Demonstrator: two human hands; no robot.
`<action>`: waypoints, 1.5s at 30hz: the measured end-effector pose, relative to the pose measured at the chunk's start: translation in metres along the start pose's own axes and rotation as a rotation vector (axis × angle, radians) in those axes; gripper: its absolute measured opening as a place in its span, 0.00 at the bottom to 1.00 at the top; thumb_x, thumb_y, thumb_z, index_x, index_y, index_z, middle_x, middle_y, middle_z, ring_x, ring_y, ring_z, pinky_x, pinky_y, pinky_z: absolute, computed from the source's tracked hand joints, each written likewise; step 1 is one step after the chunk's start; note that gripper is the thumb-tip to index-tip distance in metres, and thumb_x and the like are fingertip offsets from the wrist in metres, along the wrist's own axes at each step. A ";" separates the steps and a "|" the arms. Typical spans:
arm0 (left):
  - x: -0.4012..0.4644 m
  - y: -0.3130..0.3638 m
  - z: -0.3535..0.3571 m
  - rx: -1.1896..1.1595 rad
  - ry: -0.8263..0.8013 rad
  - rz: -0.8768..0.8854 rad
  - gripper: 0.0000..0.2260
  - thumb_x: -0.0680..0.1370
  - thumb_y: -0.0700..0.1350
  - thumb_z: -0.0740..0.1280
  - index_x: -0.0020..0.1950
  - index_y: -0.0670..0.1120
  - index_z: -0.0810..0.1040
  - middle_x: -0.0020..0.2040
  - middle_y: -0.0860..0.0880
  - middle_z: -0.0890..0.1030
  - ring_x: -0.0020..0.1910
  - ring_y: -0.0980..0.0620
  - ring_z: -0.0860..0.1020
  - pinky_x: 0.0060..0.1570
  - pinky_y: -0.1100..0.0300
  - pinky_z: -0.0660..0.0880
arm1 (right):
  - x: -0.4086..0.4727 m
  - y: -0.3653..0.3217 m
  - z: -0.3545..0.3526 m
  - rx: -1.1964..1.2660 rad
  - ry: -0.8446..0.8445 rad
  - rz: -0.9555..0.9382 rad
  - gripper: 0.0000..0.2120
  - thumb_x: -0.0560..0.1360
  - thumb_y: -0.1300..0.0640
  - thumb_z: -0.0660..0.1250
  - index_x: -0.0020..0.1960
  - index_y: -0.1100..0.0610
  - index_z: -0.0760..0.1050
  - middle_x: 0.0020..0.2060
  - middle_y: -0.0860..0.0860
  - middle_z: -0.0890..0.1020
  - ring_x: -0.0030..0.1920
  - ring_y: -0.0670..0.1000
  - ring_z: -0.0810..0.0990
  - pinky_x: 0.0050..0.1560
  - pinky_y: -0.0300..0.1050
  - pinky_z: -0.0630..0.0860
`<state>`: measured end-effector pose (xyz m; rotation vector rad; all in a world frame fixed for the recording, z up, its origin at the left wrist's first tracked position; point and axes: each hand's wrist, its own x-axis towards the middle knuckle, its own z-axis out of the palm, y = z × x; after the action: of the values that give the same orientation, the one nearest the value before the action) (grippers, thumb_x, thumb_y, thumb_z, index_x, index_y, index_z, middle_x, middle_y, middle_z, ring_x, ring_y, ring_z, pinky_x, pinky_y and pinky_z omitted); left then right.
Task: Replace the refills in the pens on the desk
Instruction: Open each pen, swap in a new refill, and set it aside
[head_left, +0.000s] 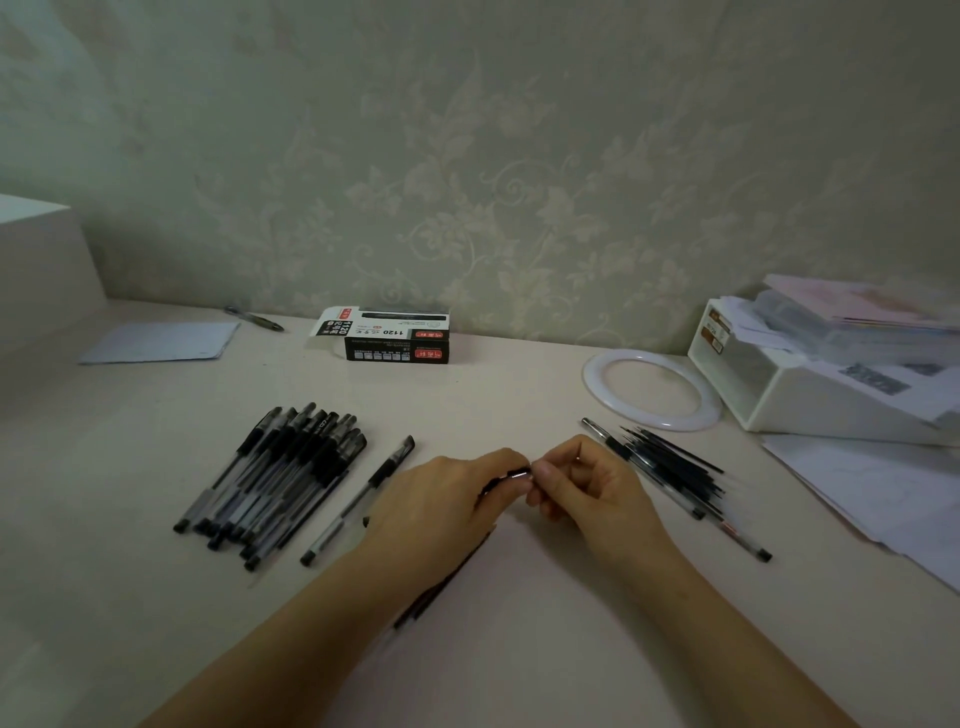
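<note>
Pale worktop (519, 649) carries both forearms, converging at centre. Left hand (447, 499) curls around a black pen (511, 475); right hand (582, 483) pinches its tip end (detail blurred). Loose refills (675, 462) lie right; pen pile (275, 478) lies left.

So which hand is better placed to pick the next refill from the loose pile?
Probably the right hand: the refill pile lies just beside it, while the left hand grips the pen.
</note>
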<state>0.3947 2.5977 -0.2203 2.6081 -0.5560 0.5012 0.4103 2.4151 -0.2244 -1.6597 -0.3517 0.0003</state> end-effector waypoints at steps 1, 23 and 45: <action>0.000 0.001 0.001 0.016 -0.003 -0.002 0.18 0.78 0.66 0.46 0.57 0.62 0.69 0.35 0.57 0.78 0.32 0.57 0.74 0.26 0.63 0.63 | 0.000 0.001 0.000 -0.003 0.007 0.000 0.04 0.78 0.60 0.68 0.45 0.60 0.76 0.33 0.53 0.84 0.34 0.45 0.80 0.37 0.35 0.76; 0.001 -0.028 -0.027 0.101 -0.211 -0.108 0.05 0.79 0.53 0.64 0.52 0.53 0.73 0.46 0.57 0.73 0.44 0.57 0.72 0.42 0.59 0.73 | 0.005 0.010 -0.012 -0.005 0.317 0.013 0.04 0.78 0.57 0.68 0.47 0.58 0.76 0.34 0.50 0.83 0.33 0.44 0.79 0.37 0.34 0.76; -0.001 -0.002 0.001 -0.074 -0.077 -0.008 0.08 0.82 0.50 0.58 0.60 0.53 0.70 0.54 0.56 0.75 0.50 0.55 0.74 0.46 0.56 0.74 | -0.001 0.015 -0.012 -0.780 0.240 -0.201 0.06 0.74 0.60 0.69 0.44 0.49 0.77 0.44 0.41 0.76 0.46 0.41 0.74 0.46 0.30 0.71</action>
<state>0.3951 2.5990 -0.2217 2.5672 -0.5772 0.3717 0.4150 2.4023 -0.2375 -2.3519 -0.3551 -0.5422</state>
